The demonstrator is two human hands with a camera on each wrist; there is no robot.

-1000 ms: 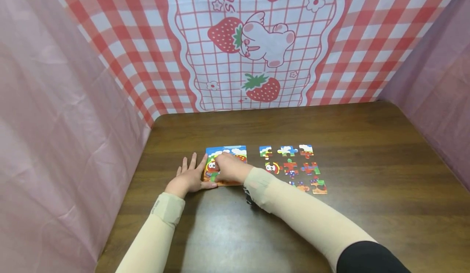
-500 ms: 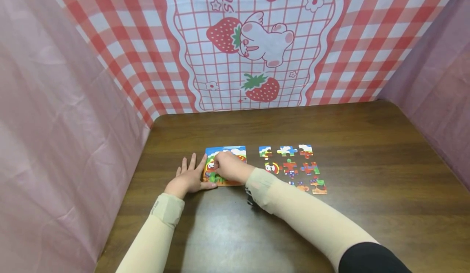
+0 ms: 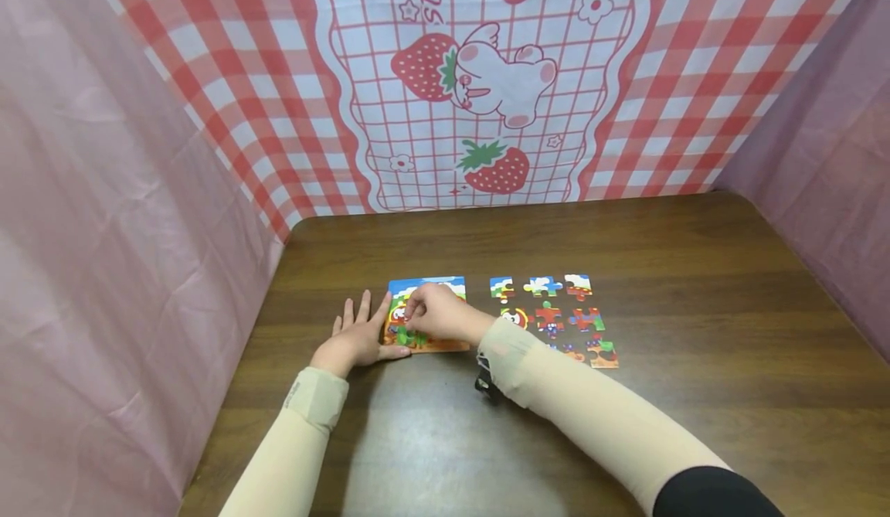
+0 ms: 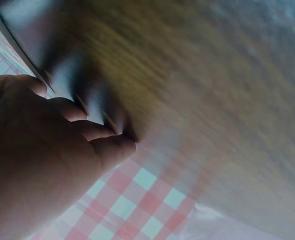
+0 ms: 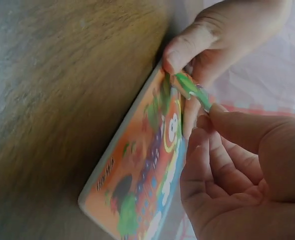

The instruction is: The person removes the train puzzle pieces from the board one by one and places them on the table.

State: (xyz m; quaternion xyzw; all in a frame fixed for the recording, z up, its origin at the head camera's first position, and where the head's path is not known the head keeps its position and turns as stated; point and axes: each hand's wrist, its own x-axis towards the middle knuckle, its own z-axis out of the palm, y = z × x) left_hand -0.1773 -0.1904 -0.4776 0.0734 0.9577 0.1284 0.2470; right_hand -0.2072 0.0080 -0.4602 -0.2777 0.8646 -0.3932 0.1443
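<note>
A square picture board (image 3: 426, 282) in bright cartoon colours lies on the table, partly covered by my right hand (image 3: 445, 313). In the right wrist view, that hand pinches a green-and-orange puzzle piece (image 5: 191, 90) between thumb and fingertip. The piece is tilted up at the board's corner, close to the left thumb. My left hand (image 3: 354, 341) rests on the table with fingers spread, its thumb and index finger against the board's left side. Left fingers (image 4: 112, 147) also show in the left wrist view, resting on the tabletop.
Right of the board, loose puzzle pieces (image 3: 549, 318) lie apart in rows; the right forearm hides some of the lowest row. The wooden table (image 3: 431, 432) meets a red-and-white checked cloth (image 3: 257, 107) at the back and a pink curtain (image 3: 125, 254) at the left.
My right wrist and forearm have shifted slightly to the right, and the right fingertips show a bit more over the board. The left hand has stayed in place.
</note>
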